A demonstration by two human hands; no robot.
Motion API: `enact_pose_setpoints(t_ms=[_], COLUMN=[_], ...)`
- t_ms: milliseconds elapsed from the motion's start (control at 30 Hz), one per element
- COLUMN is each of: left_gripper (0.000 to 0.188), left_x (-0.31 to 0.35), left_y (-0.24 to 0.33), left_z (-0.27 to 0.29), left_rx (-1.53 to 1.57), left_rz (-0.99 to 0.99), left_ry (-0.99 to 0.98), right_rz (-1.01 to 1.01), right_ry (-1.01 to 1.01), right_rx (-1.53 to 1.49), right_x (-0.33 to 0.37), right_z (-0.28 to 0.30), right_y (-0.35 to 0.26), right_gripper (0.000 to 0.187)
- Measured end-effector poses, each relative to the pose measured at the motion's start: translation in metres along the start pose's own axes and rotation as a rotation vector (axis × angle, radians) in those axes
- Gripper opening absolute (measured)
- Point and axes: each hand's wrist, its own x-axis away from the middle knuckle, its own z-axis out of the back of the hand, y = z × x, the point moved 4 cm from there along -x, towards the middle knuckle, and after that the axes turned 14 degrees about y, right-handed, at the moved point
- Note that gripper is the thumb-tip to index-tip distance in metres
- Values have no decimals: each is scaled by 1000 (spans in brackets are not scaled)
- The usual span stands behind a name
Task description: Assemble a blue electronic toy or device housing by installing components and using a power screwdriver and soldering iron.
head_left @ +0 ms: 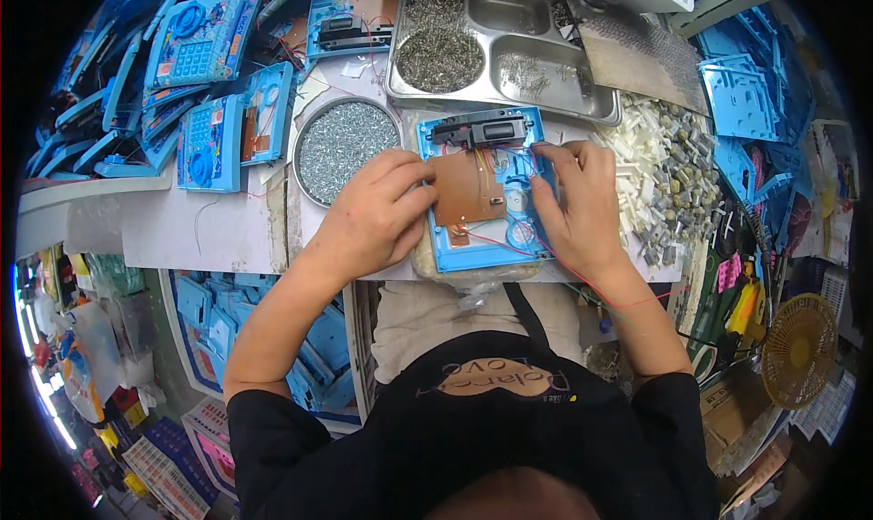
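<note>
An open blue plastic toy housing [471, 257] lies in front of me on a plastic-wrapped pad. Inside it are a brown circuit board [468, 188], thin coloured wires and a black slotted part [482, 131] along the far end. My left hand [386, 206] is closed, its curled fingertips at the board's left edge; its thumb is partly hidden. At the housing's right wall is my right hand [587, 206], thumb and forefinger bent over the rim near the wires. A red wire trails across the right wrist.
A round tin [346, 147] of small screws stands left of the housing. Behind is a metal compartment tray [546, 102] with small metal parts. White plastic pieces [637, 143] and small metal motors [687, 170] pile up at right. Blue toy shells [205, 47] stack at far left.
</note>
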Motion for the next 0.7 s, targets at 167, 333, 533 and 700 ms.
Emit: enact_pose_setpoints(t_ms=[167,333,533,700], left_gripper=[26,23,43,48], left_x=[-4,0,-1,3], left_y=[-5,8,58,80], left_z=[8,5,-15,-53], left_rx=[-74,-60,95,-13], left_rz=[-7,83,148,51], left_ry=[59,-15,38,-63], right_rz=[-16,51,-326,-399], right_ry=[35,-142,-402,-728], right_rx=[-13,7,-130,-379], right_x=[9,3,36,80], right_z=[-16,-3,40,46], right_y=[-4,-1,-5,-41], right_gripper=[40,44,103,111])
